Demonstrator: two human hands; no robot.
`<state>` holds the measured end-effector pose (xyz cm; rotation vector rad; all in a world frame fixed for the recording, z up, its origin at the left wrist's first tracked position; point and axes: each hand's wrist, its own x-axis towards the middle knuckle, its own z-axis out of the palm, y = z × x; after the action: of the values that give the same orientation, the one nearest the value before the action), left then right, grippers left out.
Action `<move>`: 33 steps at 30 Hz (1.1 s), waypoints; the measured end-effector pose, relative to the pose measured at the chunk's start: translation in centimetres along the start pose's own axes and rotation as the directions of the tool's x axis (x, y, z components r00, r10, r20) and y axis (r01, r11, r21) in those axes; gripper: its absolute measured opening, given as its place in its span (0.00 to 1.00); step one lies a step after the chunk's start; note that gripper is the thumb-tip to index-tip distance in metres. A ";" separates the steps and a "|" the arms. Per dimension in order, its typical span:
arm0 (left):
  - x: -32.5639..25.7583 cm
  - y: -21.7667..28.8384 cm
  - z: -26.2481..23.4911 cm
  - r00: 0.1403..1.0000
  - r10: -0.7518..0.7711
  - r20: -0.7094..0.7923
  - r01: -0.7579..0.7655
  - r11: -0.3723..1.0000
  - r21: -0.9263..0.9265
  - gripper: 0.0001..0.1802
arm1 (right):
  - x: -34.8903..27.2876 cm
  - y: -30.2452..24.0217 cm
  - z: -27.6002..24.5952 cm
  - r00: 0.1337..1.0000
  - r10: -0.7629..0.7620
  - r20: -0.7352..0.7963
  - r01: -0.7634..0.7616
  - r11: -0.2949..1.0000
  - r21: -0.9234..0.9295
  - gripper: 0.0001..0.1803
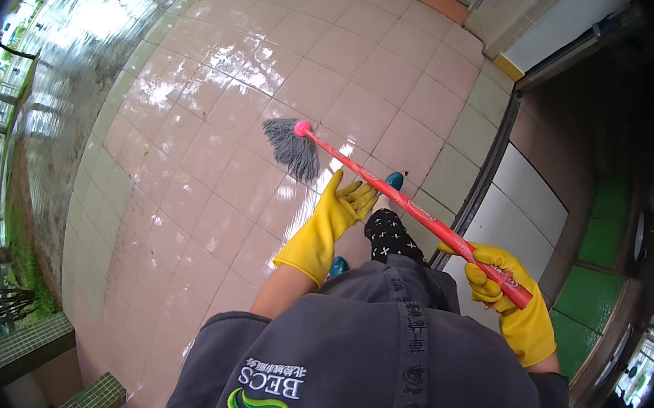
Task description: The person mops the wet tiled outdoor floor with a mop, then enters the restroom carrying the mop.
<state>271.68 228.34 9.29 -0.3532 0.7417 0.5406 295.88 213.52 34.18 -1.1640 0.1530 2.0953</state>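
Observation:
A mop [414, 209] with a red pole slants across the view, its grey string head [291, 146] and pink collar on the tiles ahead of me. Near the pole's upper end, my right hand [506, 282], in a yellow rubber glove, is wrapped round it. My left hand [338, 209], gloved the same way, lies just beneath the middle of the pole with its palm turned up and fingers stretched out. Those fingers do not close round the pole; whether they touch it I cannot tell.
Wet pinkish floor tiles [214, 136] spread ahead and to the left, edged by paler tiles. A doorway with a dark metal sill [490, 173] opens on the right. Green-tiled ledges [29, 344] stand at the lower left. My teal shoe [395, 181] shows below the pole.

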 end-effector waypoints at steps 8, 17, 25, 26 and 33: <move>10.6 5.8 12.0 0.997 -0.066 -0.042 0.052 0.957 -0.286 0.40 | 5.7 -18.0 -1.4 0.971 0.212 0.112 -0.204 0.976 -0.080 0.22; 22.1 5.1 23.4 0.901 -0.072 -0.428 0.009 0.989 -0.147 0.21 | 4.3 -30.4 -4.8 0.977 0.078 0.200 -0.107 0.985 0.138 0.29; 32.3 -0.1 34.2 0.918 -0.320 -0.235 0.365 0.912 0.186 0.11 | -2.0 -40.1 -6.2 0.996 -0.043 -0.076 0.056 0.984 0.172 0.34; 33.9 -0.1 34.8 0.916 -0.356 -0.184 0.391 0.895 0.213 0.11 | -2.3 -41.2 -7.0 0.997 -0.040 -0.060 0.049 0.985 0.163 0.34; 40.3 -2.4 49.1 0.809 -0.505 -0.302 0.588 0.701 0.404 0.12 | -4.0 -51.9 -1.6 0.716 -0.114 -0.689 -0.037 0.979 -0.199 0.26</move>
<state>324.22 263.74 14.55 -0.1356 0.8590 -0.2613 331.63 248.73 48.29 -2.0341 0.2683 1.5459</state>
